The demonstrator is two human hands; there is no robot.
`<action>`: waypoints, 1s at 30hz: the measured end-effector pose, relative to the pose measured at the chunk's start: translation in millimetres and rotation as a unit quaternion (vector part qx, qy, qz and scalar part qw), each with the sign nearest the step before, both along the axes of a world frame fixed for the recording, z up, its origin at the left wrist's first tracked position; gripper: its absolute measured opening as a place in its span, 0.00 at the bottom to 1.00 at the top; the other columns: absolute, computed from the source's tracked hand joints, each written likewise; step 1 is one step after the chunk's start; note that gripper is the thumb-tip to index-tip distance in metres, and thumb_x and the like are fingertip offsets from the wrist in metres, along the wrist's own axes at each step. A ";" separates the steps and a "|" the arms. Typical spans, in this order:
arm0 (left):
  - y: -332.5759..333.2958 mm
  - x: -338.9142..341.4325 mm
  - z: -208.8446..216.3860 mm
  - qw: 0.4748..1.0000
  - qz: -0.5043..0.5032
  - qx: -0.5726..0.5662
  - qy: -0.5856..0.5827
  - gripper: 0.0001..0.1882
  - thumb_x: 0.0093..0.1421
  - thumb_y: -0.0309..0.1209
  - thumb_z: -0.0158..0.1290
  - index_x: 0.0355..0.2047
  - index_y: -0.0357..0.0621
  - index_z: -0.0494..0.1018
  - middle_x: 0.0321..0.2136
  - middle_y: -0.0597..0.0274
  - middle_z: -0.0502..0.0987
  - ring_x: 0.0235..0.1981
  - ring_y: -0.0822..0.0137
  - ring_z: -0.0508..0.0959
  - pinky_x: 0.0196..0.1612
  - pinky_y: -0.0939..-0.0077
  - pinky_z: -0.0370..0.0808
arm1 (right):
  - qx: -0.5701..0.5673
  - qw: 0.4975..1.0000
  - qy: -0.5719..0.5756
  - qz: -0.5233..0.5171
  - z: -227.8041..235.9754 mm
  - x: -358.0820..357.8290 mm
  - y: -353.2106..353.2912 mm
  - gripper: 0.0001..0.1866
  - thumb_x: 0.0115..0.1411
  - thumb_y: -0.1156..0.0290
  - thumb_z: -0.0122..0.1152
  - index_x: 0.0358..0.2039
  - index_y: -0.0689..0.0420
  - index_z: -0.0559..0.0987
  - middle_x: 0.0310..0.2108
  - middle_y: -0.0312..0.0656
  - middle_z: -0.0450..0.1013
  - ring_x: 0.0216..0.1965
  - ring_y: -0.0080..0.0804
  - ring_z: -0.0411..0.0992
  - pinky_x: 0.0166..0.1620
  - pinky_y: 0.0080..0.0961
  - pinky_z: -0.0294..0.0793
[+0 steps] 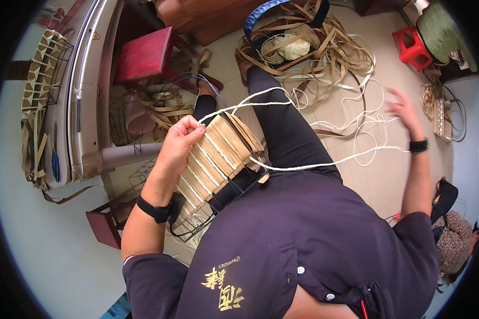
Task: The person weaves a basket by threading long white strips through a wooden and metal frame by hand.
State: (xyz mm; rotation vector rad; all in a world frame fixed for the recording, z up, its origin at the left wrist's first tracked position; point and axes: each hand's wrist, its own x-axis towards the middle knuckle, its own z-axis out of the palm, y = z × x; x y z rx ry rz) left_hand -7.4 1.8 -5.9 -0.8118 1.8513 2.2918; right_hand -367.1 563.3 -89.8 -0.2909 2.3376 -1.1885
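A partly woven basket (221,149) lies across my lap, with flat tan strips laced by white cord over a black wire frame (237,189). My left hand (182,142) is closed at its upper left edge, thumb and fingers pinching the white cord (261,105) there. More of that cord runs from the basket's right side in loose loops toward the right. Out to the right, my right hand (403,110) is raised and smeared by motion. Cord passes close to it, but whether the fingers hold it is unclear.
A blue-handled basket (261,16) with a ball of cord (294,48) and tangled tan strips (346,58) sits on the floor ahead. A red wooden stool (145,56) stands left, a red plastic stool (412,49) far right. Another person (455,239) is at the right edge.
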 end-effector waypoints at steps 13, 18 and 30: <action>-3.8 3.9 -1.0 0.999 0.016 -0.007 0.028 0.08 0.65 0.27 0.57 0.30 0.47 0.70 0.27 0.75 0.75 0.29 0.84 0.71 0.38 0.87 0.67 | -0.148 0.945 -0.194 0.218 51.8 61.7 -121.5 0.06 0.58 0.69 0.65 0.33 0.57 0.84 0.25 0.26 0.72 0.24 0.13 0.63 0.26 0.14 0.59; 10.6 -3.9 16.7 0.999 0.014 -0.028 0.012 0.08 0.65 0.26 0.57 0.30 0.47 0.70 0.27 0.74 0.76 0.29 0.84 0.71 0.38 0.86 0.67 | 0.010 0.944 0.053 -0.326 -45.0 -41.2 191.3 0.09 0.60 0.64 0.63 0.39 0.52 0.83 0.19 0.23 0.67 0.17 0.14 0.59 0.20 0.17 0.56; -6.7 -4.5 -9.6 0.999 0.014 -0.029 0.028 0.07 0.66 0.26 0.56 0.30 0.47 0.70 0.27 0.74 0.75 0.28 0.83 0.71 0.36 0.87 0.68 | -0.224 0.888 -0.316 0.249 66.2 163.1 -221.4 0.36 0.64 0.71 0.60 0.70 0.54 0.57 0.61 0.49 0.66 0.35 0.27 0.80 0.34 0.18 0.78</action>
